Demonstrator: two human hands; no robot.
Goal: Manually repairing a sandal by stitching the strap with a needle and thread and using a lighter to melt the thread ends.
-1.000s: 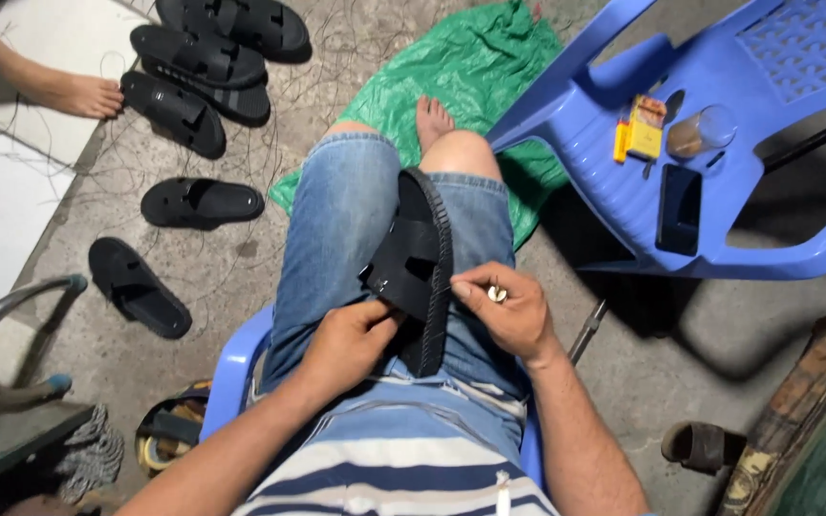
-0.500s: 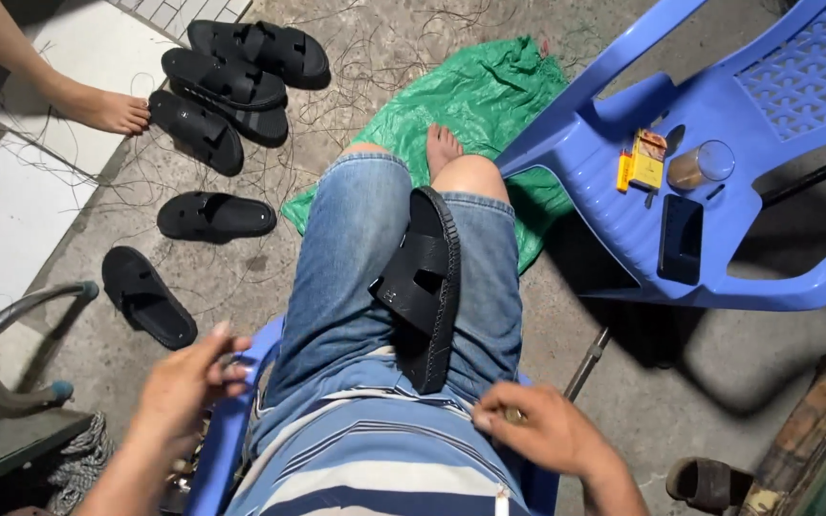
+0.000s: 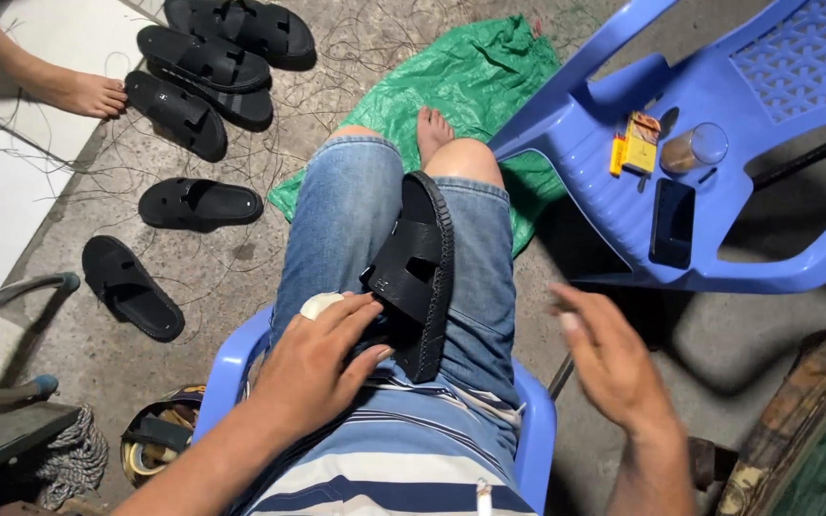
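Motion-blurred right hand [image 3: 614,368]; sandal [image 3: 418,272] heel hidden beneath left hand [image 3: 322,368].

A rough grey concrete floor [image 3: 270,277] is seen, strewn with thin threads. A green sheet [image 3: 470,86] is spread far centre. A blue plastic chair [image 3: 776,115] is tipped at the right. White tiles [image 3: 2,182] are laid at the left. Even daylight is cast.

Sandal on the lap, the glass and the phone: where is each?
Sandal [image 3: 420,269], head view, on its upper strap.
Glass [image 3: 695,148], head view, on its side wall.
Phone [image 3: 672,224], head view, on its dark face.
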